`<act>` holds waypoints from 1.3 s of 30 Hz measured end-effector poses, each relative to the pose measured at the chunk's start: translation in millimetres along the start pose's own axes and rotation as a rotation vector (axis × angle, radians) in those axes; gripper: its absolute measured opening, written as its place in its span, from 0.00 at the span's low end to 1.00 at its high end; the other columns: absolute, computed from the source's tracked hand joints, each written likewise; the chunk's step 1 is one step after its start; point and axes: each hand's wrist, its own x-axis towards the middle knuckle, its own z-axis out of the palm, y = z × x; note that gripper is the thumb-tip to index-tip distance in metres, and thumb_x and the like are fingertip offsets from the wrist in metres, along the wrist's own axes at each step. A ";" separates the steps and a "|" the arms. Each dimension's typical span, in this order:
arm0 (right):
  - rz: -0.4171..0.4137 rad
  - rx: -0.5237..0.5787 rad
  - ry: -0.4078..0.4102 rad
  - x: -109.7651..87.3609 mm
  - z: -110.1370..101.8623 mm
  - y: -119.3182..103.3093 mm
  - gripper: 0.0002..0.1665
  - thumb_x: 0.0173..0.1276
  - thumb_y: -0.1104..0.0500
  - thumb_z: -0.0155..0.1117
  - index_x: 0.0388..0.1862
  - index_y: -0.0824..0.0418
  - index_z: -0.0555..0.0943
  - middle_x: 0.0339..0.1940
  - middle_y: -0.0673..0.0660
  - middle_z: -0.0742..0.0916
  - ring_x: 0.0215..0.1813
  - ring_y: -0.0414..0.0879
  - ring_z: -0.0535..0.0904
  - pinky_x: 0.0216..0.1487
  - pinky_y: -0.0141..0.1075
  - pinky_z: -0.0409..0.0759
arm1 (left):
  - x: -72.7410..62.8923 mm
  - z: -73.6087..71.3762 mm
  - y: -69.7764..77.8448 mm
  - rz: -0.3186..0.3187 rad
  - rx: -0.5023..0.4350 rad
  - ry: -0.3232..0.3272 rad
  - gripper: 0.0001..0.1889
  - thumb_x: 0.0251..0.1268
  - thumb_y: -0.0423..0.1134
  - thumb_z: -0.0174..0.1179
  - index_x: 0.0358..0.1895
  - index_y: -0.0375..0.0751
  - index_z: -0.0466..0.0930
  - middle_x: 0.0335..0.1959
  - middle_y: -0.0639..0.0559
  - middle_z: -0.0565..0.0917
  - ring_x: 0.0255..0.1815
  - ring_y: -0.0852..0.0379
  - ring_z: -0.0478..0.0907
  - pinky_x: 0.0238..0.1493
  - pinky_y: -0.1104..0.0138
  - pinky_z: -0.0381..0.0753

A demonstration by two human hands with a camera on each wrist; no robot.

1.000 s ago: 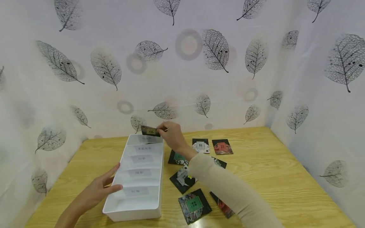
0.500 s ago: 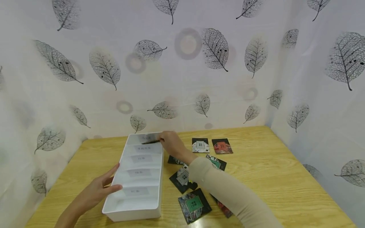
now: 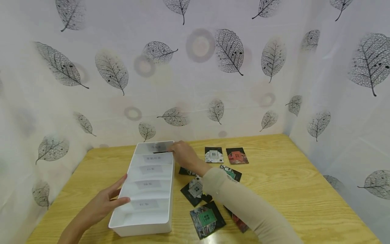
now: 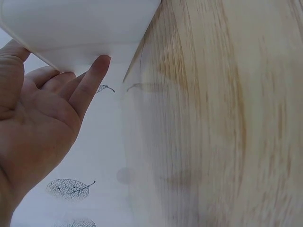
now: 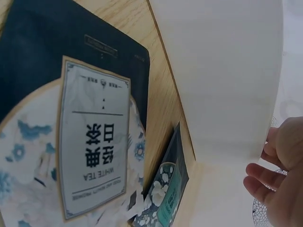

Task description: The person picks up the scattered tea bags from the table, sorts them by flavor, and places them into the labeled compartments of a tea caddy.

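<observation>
A long white box (image 3: pixel 168 218) with several labelled compartments stands on the wooden table. My left hand (image 3: pixel 102 205) holds its left wall, with the thumb over the rim. In the left wrist view a fingertip lies against the outer wall. At the box's far end my right hand (image 3: pixel 184 154) reaches over the right rim and pinches a dark tea sachet (image 3: pixel 161 152), seen almost edge-on in the farthest compartment. The right wrist view does not show that sachet; the box wall hides it.
Right of the box lie several flat tea sachets, among them a green-labelled one (image 3: pixel 207 219), a white-labelled one (image 3: pixel 214 155) and a red-labelled one (image 3: pixel 237 156). My right forearm covers part of some. A leaf-patterned curtain (image 3: pixel 195 84) stands behind the table.
My right hand has lowered the dark sachet from above the far rim into the farthest compartment, mostly in the first half second. The left hand keeps its hold on the box.
</observation>
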 end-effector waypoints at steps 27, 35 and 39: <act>0.228 0.466 -0.100 -62.1 -91.8 44.5 0.28 0.84 0.52 0.55 0.76 0.62 0.72 0.66 0.59 0.83 0.64 0.54 0.80 0.59 0.51 0.80 | 1.8 -1.4 8.4 -0.042 -0.021 -0.021 0.46 0.76 0.43 0.63 0.84 0.36 0.41 0.82 0.29 0.48 0.74 0.28 0.65 0.51 0.73 0.78; 0.278 0.494 -0.092 -99.5 -115.8 64.7 0.29 0.84 0.50 0.55 0.76 0.62 0.71 0.70 0.61 0.79 0.67 0.56 0.77 0.62 0.53 0.78 | 1.5 -0.7 7.8 -0.045 -0.038 -0.022 0.46 0.76 0.42 0.63 0.84 0.35 0.40 0.81 0.29 0.49 0.73 0.30 0.65 0.51 0.72 0.78; 0.288 0.495 -0.092 -119.9 -122.4 72.5 0.30 0.84 0.50 0.55 0.76 0.64 0.71 0.68 0.63 0.81 0.59 0.57 0.82 0.55 0.50 0.81 | 0.9 0.3 6.0 -0.047 -0.043 -0.027 0.46 0.76 0.42 0.62 0.84 0.35 0.40 0.81 0.28 0.49 0.73 0.29 0.66 0.51 0.72 0.78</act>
